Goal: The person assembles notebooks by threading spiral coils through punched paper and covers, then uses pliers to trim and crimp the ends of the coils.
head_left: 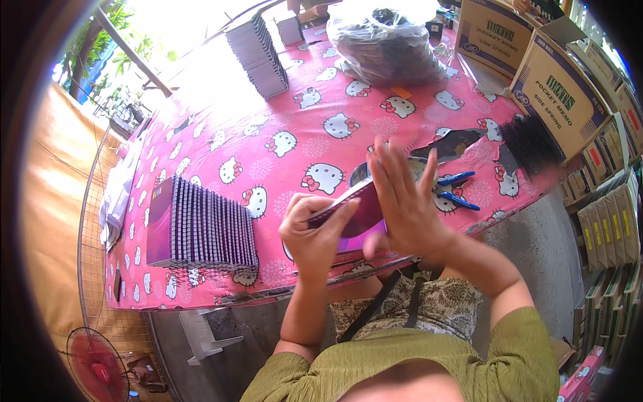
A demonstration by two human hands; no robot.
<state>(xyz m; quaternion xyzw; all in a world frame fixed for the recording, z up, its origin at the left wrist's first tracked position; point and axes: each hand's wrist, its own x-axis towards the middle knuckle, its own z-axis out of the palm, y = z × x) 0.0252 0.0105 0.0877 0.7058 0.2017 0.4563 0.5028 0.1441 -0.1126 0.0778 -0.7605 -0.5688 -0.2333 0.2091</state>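
Note:
My left hand (pixel 311 234) is closed around one end of a small purple-covered notebook (pixel 363 213), its thumb on the cover. The notebook is held up at a slant over the near edge of the table. Against its right end is my right hand (pixel 407 208), fingers stretched out and slightly smeared by motion. Beneath them a brighter purple cover (pixel 360 241) shows in part. Just right of my right hand lie blue-handled pliers (pixel 459 191). To the left stands a stack of purple spiral-bound notebooks (pixel 211 228).
The table wears a pink patterned cloth (pixel 288 174). Farther back stand a tall notebook stack (pixel 258 60) and a clear plastic bag (pixel 385 53) of dark material. Black spiral coils (pixel 532 142) lie by cardboard boxes (pixel 559 94) at right. A red fan (pixel 98 368) is at lower left.

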